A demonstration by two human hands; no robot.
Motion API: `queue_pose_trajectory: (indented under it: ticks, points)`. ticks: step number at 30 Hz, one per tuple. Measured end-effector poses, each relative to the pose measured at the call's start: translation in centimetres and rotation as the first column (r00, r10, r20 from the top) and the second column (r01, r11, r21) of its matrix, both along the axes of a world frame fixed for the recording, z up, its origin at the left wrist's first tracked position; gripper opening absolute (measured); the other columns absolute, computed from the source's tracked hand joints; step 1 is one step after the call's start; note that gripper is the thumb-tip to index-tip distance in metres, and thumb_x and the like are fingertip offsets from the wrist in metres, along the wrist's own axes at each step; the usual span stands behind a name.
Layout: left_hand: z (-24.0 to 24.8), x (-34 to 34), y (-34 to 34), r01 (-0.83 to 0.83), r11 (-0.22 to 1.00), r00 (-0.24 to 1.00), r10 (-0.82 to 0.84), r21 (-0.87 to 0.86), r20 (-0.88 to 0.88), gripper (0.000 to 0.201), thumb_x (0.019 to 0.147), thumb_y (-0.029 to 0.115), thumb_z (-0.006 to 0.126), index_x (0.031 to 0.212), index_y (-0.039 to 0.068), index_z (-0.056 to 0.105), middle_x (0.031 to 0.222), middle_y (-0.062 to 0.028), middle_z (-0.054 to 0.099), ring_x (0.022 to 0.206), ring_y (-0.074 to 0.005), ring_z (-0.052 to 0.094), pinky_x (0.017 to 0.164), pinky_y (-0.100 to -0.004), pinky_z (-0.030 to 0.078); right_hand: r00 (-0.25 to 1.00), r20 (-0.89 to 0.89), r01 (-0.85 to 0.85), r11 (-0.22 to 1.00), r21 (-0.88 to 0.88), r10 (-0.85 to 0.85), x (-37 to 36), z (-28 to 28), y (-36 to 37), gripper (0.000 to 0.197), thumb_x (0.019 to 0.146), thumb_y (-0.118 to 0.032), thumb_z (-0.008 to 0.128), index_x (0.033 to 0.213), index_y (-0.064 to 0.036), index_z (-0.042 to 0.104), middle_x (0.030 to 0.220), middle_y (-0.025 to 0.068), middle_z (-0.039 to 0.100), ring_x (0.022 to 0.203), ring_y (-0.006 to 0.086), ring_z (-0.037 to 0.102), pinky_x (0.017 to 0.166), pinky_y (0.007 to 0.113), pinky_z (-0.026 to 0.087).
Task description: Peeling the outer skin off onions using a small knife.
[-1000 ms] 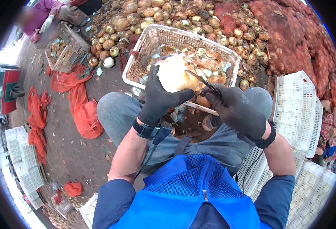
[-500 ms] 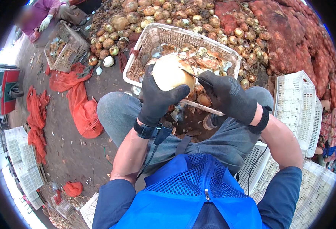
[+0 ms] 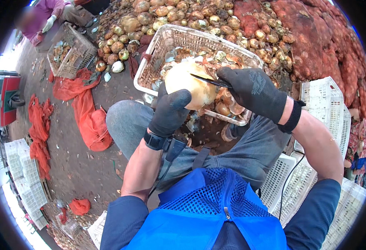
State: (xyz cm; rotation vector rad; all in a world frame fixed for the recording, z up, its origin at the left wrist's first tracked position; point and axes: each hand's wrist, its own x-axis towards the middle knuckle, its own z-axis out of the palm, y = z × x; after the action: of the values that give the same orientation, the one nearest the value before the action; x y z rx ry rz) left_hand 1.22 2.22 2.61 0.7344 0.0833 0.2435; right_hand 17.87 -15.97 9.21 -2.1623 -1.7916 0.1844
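My left hand (image 3: pixel 169 110), in a dark glove, is closed around the near-left side of a large pale onion (image 3: pixel 191 85). The onion is held above the near part of a white plastic crate (image 3: pixel 143 75) with loose skins and peelings (image 3: pixel 228 62) in it. My right hand (image 3: pixel 253 89), gloved too, grips a small knife (image 3: pixel 210 80) whose dark blade points left across the top of the onion. Brownish skin still shows on the onion's right side. The knife's handle is mostly hidden in my fingers.
Behind the crate lies a heap of onions (image 3: pixel 178 14), with full red mesh sacks (image 3: pixel 316 46) at the right. White crates (image 3: pixel 324 108) stand by my right arm. Red netting (image 3: pixel 93 125) lies on the ground at left. Far left, a person (image 3: pixel 52 18) sits by another crate (image 3: pixel 81 54).
My right hand has moved up and right, and the knife blade lies flatter over the onion. The onion has turned and shifted slightly lower in my left hand.
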Motion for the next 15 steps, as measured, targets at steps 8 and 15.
queue_pose_trajectory:
  ticks: [8,15]
  points:
    - [-2.1,-0.5,0.9,0.239,0.944,0.97,-0.221,-0.226,0.104,0.087,0.091,0.049,0.064,0.157,0.004,0.029,0.151,-0.0234,0.046,0.137,-0.0385,0.05,0.115,-0.0524,0.044,0.976,0.191,-0.108,0.994,-0.01,0.108,1.0,0.7,1.1,0.041,0.084,-0.011,0.064,0.125,-0.0096,0.057,0.08,0.0093,0.066,0.072,0.0321,0.069,0.058,0.042,0.053]
    - [-4.2,-0.3,-0.3,0.424,0.713,0.889,-0.21,-0.559,0.406,0.069,0.107,0.05,0.042,0.16,0.01,0.024,0.158,-0.0194,0.038,0.139,-0.037,0.048,0.117,-0.0512,0.042,0.936,0.303,-0.186,0.983,-0.011,0.181,2.0,-0.2,1.6,0.034,0.085,-0.009,0.064,0.119,-0.008,0.058,0.078,0.0082,0.064,0.071,0.0303,0.069,0.056,0.043,0.053]
